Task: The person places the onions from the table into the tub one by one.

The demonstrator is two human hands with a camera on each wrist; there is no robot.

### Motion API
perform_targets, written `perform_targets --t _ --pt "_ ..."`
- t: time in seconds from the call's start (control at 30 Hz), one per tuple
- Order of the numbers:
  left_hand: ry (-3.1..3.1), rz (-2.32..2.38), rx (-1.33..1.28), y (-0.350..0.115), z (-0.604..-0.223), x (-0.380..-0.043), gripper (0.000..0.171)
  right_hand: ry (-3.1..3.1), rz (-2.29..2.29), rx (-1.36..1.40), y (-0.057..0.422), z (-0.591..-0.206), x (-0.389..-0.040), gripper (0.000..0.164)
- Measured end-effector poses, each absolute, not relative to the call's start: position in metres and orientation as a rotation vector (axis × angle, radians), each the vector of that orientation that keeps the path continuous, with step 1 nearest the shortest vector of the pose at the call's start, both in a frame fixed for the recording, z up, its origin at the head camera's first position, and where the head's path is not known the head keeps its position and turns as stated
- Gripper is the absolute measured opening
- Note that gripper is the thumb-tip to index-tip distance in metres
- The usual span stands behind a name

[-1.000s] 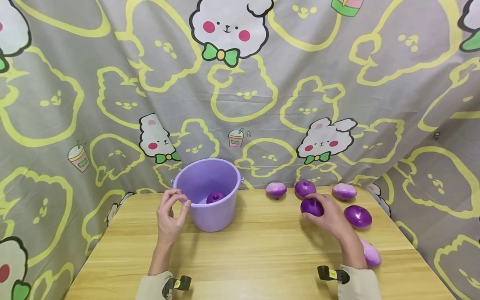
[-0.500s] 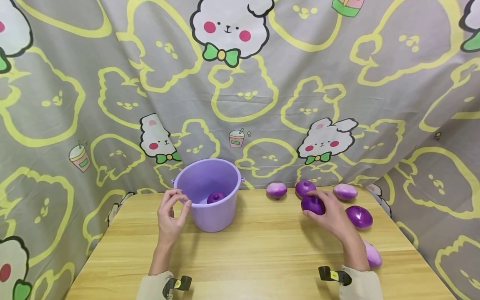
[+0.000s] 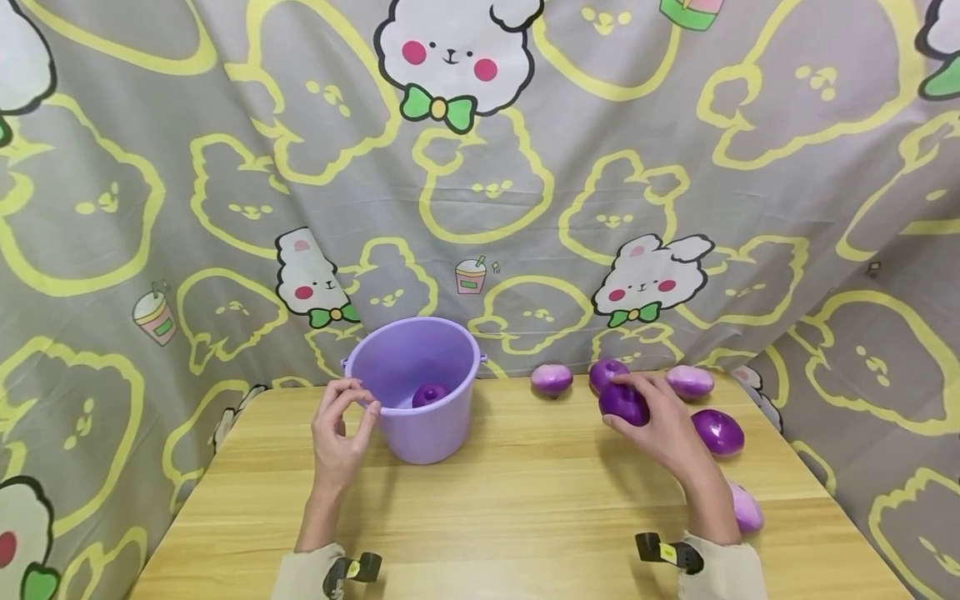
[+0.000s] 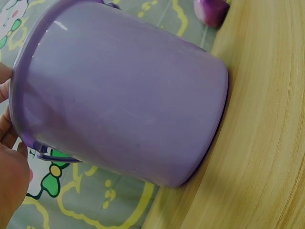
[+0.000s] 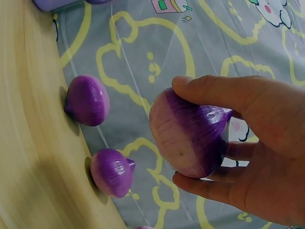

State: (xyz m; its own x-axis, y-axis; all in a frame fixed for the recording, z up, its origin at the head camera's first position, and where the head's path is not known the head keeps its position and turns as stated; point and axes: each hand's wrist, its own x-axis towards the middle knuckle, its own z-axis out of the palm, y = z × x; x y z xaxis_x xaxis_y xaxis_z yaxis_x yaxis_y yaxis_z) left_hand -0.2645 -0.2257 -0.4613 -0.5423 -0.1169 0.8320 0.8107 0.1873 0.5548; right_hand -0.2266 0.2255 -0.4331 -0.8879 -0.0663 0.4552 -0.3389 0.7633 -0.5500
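Observation:
My left hand (image 3: 339, 429) pinches the near-left rim of a lilac bucket (image 3: 426, 437), which stands upright on the table. A purple onion (image 3: 431, 395) lies at the bottom of it. In my right hand (image 3: 666, 429) is another onion (image 5: 188, 136), shiny, deep purple at its pointed end and paler pink on one side. Thumb and fingers grip it from opposite sides, raised above the tabletop. Behind it in the head view is a round purple onion (image 3: 606, 372), partly covered. A pink and purple onion (image 3: 552, 380) lies to the left of that one.
More onions lie on the right: a two-toned one (image 3: 690, 382) at the back, a dark purple one (image 3: 718, 432) beside my wrist, and a pale one (image 3: 747, 508) partly behind my forearm. A patterned curtain (image 3: 510, 200) hangs along the back of the wooden table (image 3: 517, 508).
My right hand has lifted the onion slightly, and it now overlaps the onion behind it more. My left hand keeps its place on the bucket's rim.

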Motion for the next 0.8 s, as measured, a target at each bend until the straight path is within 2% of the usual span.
perform_targets --t 0.8 --pt "-1.663 -1.494 -0.671 -0.226 -0.460 -0.264 0.014 -2.467 0.886 0.346 0.215 -0.422 -0.221 0.059"
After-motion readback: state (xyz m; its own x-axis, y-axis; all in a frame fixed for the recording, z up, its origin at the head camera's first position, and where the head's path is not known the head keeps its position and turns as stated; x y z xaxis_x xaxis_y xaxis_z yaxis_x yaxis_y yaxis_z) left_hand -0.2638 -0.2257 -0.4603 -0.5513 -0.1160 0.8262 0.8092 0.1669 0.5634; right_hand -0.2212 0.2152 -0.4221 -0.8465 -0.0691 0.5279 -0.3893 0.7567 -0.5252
